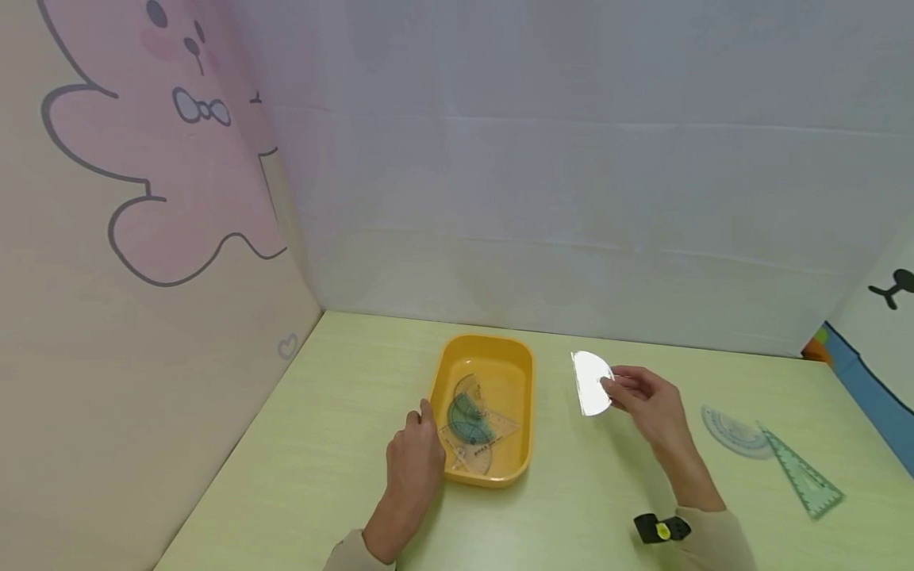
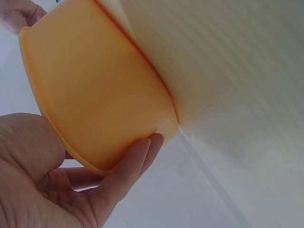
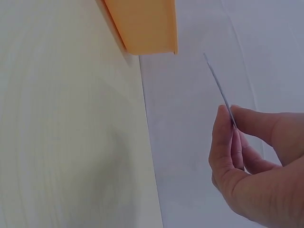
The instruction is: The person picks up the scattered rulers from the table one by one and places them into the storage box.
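My left hand (image 1: pixel 416 460) grips the near left side of a yellow plastic tray (image 1: pixel 508 381). In the left wrist view, its thumb is at the rim and its fingers lie along the outer wall of the tray (image 2: pixel 99 80). Inside the tray, a green protractor (image 1: pixel 467 420) overlaps clear protractors and a clear set square (image 1: pixel 507 426). To the right of the tray, my right hand (image 1: pixel 653 408) pinches a half-round protractor (image 1: pixel 591 385), washed white by glare, by its curved edge. The right wrist view shows this protractor (image 3: pixel 219 88) edge-on between thumb and fingers, raised above the table.
On the pale green table (image 1: pixel 343 396), a clear protractor (image 1: pixel 737 434) lies right of my right hand, with a green set square (image 1: pixel 803 472) beside it. A black strap with a yellow spot (image 1: pixel 662 530) is at the right sleeve. Pale curtain walls (image 1: pixel 557 198) stand behind and left.
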A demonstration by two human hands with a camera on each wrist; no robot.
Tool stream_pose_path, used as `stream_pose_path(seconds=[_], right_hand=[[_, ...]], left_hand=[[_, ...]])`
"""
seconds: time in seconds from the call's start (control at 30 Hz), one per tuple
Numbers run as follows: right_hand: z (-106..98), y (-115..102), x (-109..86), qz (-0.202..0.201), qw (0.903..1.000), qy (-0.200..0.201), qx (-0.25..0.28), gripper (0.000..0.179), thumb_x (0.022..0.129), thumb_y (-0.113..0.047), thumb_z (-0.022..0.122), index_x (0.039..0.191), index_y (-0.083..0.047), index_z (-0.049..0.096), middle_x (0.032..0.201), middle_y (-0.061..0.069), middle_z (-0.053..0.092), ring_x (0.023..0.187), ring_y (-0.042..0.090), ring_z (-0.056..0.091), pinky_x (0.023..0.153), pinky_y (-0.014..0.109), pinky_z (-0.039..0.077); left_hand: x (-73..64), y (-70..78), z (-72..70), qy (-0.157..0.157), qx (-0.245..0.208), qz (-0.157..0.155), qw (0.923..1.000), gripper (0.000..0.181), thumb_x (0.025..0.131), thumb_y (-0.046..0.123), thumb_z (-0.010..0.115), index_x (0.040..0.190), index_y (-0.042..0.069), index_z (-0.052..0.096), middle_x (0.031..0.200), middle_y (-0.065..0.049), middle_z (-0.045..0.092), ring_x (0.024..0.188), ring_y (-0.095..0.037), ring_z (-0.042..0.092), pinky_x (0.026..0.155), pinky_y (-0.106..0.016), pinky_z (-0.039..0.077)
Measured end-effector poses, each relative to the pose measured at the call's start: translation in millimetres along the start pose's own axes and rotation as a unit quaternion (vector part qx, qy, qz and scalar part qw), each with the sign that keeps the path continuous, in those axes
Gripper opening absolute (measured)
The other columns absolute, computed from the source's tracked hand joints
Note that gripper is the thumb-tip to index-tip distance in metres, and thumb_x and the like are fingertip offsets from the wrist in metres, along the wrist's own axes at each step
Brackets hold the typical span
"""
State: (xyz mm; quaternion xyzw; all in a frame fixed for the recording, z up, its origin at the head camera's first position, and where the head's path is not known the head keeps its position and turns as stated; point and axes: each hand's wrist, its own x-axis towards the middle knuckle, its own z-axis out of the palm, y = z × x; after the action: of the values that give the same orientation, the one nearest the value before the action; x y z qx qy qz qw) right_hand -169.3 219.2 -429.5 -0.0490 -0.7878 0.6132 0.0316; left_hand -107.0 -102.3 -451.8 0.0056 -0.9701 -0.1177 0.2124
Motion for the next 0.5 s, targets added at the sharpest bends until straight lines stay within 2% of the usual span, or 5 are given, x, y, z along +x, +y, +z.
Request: stream_pose_path(seconds=[0.33,0.5], right_hand=[[15,-5,3.6,0.008,0.9996,-0.016,0.02,0.048,0.097,-0.015,0.073,0.136,0.007,0.056,0.103,0.003,0.066,0.084,0.002,0.065,0.082,0.024,0.058],[20,-6,4.8,-0.001,0.9996,-0.021,0.02,0.046,0.097,-0.015,0.072,0.135,0.007,0.057,0.103,0.004,0.066,0.085,0.002,0.065,0.081,0.021,0.057]], left_hand=[[-0.5,-0.1,0.1,0.008,0.001,0.005,1.0,0.04,0.084,-0.006,0.076,0.121,-0.011,0.064,0.084,-0.018,0.064,0.054,-0.029,0.064,0.046,-0.037,0.053],[-0.9,-0.9,1.2,0.013,-0.002,0.009,0.9999,0.04,0.083,-0.007,0.076,0.121,-0.011,0.063,0.083,-0.017,0.064,0.053,-0.03,0.064,0.046,-0.037,0.052]])
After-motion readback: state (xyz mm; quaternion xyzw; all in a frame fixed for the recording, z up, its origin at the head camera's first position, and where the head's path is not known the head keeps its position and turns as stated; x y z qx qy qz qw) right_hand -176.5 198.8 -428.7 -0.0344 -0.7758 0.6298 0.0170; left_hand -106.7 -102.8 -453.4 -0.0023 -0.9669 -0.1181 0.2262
